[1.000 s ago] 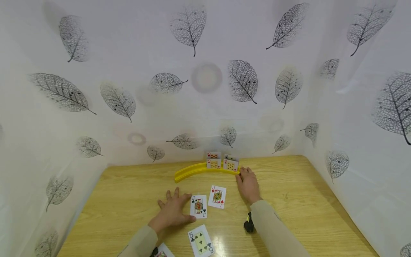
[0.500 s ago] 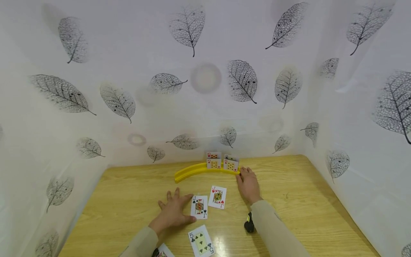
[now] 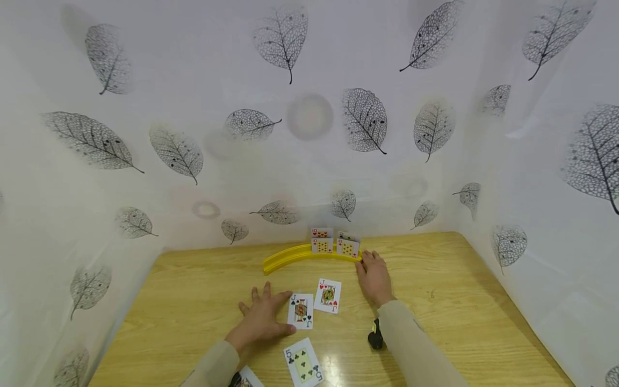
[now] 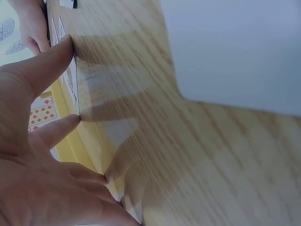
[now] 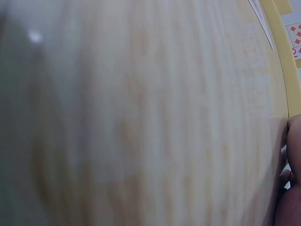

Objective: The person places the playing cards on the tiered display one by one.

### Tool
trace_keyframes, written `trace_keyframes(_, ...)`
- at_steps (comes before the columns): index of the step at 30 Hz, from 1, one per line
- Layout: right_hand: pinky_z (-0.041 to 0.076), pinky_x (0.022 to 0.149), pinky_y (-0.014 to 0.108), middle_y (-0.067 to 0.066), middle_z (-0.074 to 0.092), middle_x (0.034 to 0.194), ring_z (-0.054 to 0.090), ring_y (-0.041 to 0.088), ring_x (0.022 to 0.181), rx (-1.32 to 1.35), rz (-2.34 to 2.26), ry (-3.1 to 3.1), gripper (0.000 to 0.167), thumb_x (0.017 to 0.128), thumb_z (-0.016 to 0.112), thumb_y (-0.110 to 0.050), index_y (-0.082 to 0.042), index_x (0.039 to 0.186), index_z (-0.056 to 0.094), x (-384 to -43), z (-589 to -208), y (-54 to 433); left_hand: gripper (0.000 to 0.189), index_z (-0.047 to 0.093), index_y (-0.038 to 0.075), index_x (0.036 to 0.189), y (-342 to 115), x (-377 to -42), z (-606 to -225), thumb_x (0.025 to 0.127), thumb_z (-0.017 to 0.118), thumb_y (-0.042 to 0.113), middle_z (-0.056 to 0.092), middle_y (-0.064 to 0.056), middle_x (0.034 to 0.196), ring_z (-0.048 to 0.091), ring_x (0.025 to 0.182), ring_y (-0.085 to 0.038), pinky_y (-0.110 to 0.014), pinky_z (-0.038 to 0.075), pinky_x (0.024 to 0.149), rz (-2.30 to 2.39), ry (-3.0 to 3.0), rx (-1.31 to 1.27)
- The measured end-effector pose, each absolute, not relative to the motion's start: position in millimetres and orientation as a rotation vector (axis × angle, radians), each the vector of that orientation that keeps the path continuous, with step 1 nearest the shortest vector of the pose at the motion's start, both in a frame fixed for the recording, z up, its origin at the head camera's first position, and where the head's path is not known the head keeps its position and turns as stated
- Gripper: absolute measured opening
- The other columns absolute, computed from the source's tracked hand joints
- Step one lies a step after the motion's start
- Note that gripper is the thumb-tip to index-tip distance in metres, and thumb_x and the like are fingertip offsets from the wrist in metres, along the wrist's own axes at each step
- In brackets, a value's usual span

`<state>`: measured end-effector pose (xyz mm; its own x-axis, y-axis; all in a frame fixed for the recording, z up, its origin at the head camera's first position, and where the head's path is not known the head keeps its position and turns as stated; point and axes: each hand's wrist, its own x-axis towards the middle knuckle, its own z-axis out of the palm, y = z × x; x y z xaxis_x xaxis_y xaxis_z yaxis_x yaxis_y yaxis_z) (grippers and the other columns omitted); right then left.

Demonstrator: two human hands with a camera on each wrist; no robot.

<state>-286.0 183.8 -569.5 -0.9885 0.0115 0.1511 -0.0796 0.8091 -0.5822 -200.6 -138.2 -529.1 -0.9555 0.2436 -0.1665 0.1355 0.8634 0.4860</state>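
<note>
In the head view my left hand (image 3: pixel 261 316) lies low over the table with spread fingers. Its thumb and index finger touch the left side of a face-up jack of spades (image 3: pixel 301 312); the left wrist view shows both fingertips (image 4: pixel 68 44) against the card's edge. A jack of hearts (image 3: pixel 328 295) lies just right of that card. My right hand (image 3: pixel 374 278) grips the right end of a curved yellow card holder (image 3: pixel 285 257), thumb on the near side. Standing in the holder are a ten of diamonds (image 3: pixel 322 246), a ten of hearts (image 3: pixel 321 233) behind it, and another pair, the front one diamonds (image 3: pixel 347 248).
A five of clubs (image 3: pixel 303 363) lies face up nearer the body. Another card (image 3: pixel 250 376) is partly cut off at the bottom edge. A small black object (image 3: pixel 375 337) shows by the right sleeve. White leaf-patterned sheeting (image 3: pixel 309 172) surrounds the wooden table (image 3: pixel 450 301).
The jack of spades and my left fingers have shifted very slightly right. My right hand and the card holder have stayed in place.
</note>
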Motion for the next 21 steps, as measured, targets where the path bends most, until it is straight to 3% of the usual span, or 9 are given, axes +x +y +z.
trace_keyframes(21,0.022,0.131,0.059,0.026,0.045,0.161,0.033,0.046,0.156,0.074,0.919,-2.833,0.054,0.112,0.051,-0.027,0.010,0.151,0.047,-288.0,-571.0,184.9,0.088,0.056,0.022,0.148,-136.3,-201.9,-529.3,0.072,0.095,0.044,0.022,-0.040,0.166,0.010,0.147,-0.075,-0.098,0.001,0.101,0.743,2.814,0.280)
